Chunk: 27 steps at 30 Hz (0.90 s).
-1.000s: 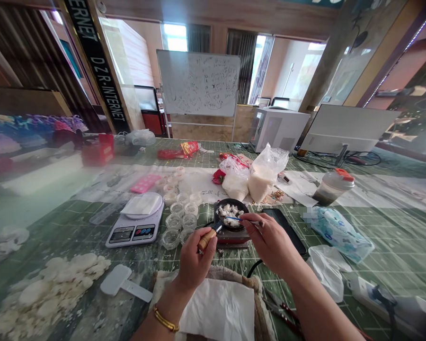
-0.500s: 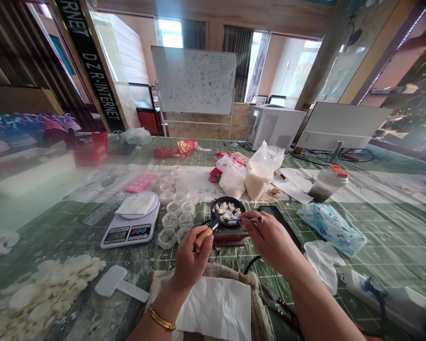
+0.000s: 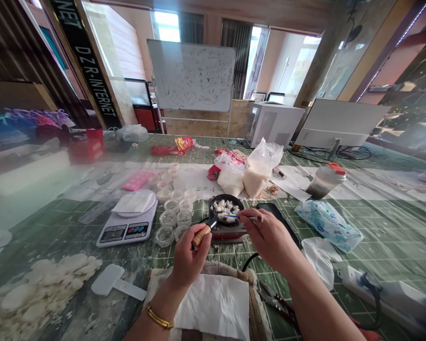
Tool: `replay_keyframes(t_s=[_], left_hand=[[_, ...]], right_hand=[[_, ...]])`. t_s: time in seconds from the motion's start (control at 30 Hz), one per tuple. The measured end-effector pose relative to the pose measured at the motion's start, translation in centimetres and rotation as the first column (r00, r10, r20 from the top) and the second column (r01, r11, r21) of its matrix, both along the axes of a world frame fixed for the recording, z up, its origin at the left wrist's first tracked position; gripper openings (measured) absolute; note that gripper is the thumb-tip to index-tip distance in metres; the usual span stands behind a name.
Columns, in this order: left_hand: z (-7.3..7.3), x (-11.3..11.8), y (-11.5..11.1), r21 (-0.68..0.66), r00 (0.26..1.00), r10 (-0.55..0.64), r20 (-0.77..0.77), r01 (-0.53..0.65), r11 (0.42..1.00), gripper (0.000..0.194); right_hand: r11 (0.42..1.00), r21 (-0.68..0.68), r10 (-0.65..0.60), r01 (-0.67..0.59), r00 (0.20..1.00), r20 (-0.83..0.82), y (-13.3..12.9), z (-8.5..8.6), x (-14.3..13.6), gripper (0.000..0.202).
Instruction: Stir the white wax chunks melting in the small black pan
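Note:
My left hand (image 3: 190, 251) is closed around the wooden handle (image 3: 200, 235) of a small black frying pan (image 3: 242, 206). The pan rests on a small hot plate (image 3: 230, 232) and holds white lumpy chunks (image 3: 224, 207). Over the pan's right side, my right hand (image 3: 264, 232) pinches a thin stick with a blue shaft (image 3: 231, 216), its tip among the chunks. What the stick is exactly, I cannot make out. Below my hands lies a folded cloth (image 3: 257, 303) with a white paper sheet (image 3: 215, 303) on top.
Left of the pan stand several clear cups (image 3: 168, 219) and a kitchen scale (image 3: 128, 227). A white scraper (image 3: 110, 280) lies near white flakes (image 3: 42, 289). Behind are bags of white granules (image 3: 257, 177). To the right are a phone (image 3: 280, 220), a wipes pack (image 3: 328, 225), a lidded bottle (image 3: 326, 181) and pliers (image 3: 279, 303).
The view has shifted slightly, so everything sits a little further left and higher. The stick's tip has moved slightly within the pan; both hands keep their holds.

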State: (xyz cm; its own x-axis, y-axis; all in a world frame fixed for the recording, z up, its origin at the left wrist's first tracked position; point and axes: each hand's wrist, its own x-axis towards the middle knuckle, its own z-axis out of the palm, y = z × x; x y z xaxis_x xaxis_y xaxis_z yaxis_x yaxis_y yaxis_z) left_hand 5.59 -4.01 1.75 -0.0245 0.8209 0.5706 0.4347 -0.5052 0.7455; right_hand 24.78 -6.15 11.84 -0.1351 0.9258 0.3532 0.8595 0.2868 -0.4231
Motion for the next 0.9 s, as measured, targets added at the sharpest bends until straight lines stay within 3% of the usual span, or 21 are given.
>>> replay_keyframes(t_s=[0.5,0.9], left_hand=[[-0.14,0.02,0.00,-0.011,1.000,-0.009,0.006,0.009,1.000,0.019],[0.04,0.10,-0.01,-0.010,1.000,0.012,0.019,-0.012,1.000,0.019]], right_hand=[[0.995,0.064,-0.072,0.071,0.997,0.002,-0.09,0.11,0.47,0.026],[0.995,0.004,-0.101,0.101,0.994,0.032,0.79,-0.12,0.92,0.027]])
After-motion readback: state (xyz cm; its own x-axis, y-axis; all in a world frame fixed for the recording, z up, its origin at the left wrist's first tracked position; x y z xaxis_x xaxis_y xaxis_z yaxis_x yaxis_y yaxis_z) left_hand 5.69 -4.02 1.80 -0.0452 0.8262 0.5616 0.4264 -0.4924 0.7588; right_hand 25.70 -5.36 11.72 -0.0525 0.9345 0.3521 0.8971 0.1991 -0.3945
